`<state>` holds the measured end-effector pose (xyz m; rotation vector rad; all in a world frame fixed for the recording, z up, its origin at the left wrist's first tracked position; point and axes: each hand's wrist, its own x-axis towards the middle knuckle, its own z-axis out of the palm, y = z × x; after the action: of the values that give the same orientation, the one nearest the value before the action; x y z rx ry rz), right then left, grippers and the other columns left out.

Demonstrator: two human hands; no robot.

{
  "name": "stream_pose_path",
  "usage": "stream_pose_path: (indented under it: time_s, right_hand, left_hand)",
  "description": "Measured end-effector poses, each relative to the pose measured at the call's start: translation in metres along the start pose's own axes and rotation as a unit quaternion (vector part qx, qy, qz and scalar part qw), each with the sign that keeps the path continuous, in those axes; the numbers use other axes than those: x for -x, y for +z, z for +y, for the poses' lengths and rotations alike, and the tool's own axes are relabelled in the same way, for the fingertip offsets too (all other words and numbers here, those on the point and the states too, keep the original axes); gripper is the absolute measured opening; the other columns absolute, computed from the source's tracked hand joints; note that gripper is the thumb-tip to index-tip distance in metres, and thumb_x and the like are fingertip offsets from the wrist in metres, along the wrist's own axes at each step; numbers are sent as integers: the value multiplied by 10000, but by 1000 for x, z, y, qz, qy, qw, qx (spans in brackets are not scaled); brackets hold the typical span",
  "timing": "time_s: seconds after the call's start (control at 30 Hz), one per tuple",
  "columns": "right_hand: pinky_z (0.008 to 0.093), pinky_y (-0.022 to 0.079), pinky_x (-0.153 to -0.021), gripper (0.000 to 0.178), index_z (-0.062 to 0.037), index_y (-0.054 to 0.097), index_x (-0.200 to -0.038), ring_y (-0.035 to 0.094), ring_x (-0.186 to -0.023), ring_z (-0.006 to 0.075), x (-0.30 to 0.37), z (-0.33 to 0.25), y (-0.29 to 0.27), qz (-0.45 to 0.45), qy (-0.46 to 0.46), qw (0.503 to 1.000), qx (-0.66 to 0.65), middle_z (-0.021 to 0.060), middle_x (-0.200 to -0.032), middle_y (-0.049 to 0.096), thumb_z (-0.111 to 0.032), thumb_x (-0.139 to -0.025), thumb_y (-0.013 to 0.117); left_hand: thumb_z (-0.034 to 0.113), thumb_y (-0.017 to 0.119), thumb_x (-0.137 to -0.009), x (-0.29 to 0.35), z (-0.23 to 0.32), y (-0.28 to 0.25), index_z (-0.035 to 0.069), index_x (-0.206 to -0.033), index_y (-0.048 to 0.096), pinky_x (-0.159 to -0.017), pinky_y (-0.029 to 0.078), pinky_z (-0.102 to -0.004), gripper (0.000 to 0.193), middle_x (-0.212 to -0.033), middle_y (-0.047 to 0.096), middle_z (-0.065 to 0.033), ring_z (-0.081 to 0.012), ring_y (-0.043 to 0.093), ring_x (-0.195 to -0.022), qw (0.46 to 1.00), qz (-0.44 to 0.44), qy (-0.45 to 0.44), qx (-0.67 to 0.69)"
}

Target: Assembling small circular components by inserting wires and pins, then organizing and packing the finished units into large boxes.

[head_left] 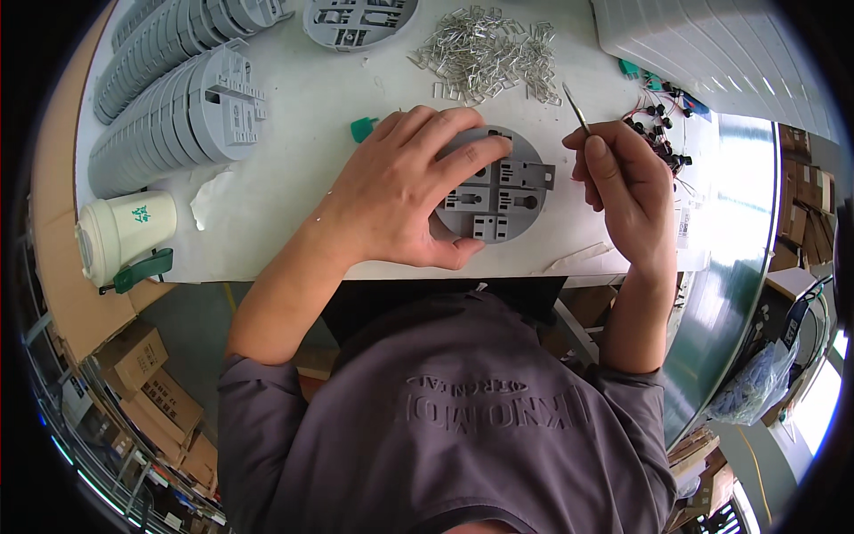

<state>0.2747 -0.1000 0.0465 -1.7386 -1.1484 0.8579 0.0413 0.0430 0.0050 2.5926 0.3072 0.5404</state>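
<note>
My left hand (414,182) is spread over a round grey plastic plate (498,200) near the table's front edge, thumb and fingers gripping its rim. Slots and raised rectangular blocks cover the plate's upper face, and one block juts past the right rim. Part of the plate is hidden under my fingers. To the right of it, my right hand (623,173) is closed round a slim pointed metal tool (576,107). The tool's tip points up and away, apart from the plate. Beyond both hands lies a heap of small U-shaped metal clips (489,55).
Grey round plates stand in stacked rows (169,125) at the left. Another slotted plate (356,22) lies at the back. A lidded cream cup (129,236) with a green strap is at the left edge. Wired black parts (658,125) and a white ribbed bin (712,53) occupy the right.
</note>
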Motion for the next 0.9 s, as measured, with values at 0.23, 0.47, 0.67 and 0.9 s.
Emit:
stream_pose_path:
  time_s: [0.23, 0.47, 0.67, 0.9]
  right_hand:
    - [220, 403, -626, 171, 24, 740, -1146, 506, -671, 97, -2, -5, 6, 29, -54, 998, -11, 3, -802, 643, -95, -1039, 680]
    - [210, 396, -624, 213, 26, 717, -1216, 493, -672, 81, 19, 3, 5, 50, 6, 997, -58, 2, -836, 643, -100, -1047, 688]
    - [201, 396, -603, 212, 20, 706, -1228, 493, -661, 69, 20, 12, 18, 39, 55, 980, -185, 6, -842, 644, -118, -1071, 671]
    - [189, 372, -585, 210, 9, 710, -1216, 487, -644, 63, 19, 22, 19, 64, 68, 963, -253, 2, -836, 644, -143, -1077, 668]
  left_hand:
    - [484, 849, -680, 4, 6, -9, 188, -1453, 634, -964, 502, -413, 855, -1398, 556, -72, -285, 583, -1080, 998, -23, -7, -55]
    - [293, 845, -856, 32, -11, -36, 109, -1358, 686, -980, 524, -393, 558, -1458, 583, -83, -267, 620, -1116, 988, 92, -119, -21]
    - [78, 807, -901, 30, 1, -35, 80, -1241, 720, -833, 554, -332, 351, -1279, 669, -75, -230, 652, -916, 967, 150, -201, 45]
    - [-7, 832, -861, -32, 32, -22, 30, -1163, 770, -688, 521, -258, 311, -1022, 713, -53, -159, 616, -737, 988, 56, -121, 84]
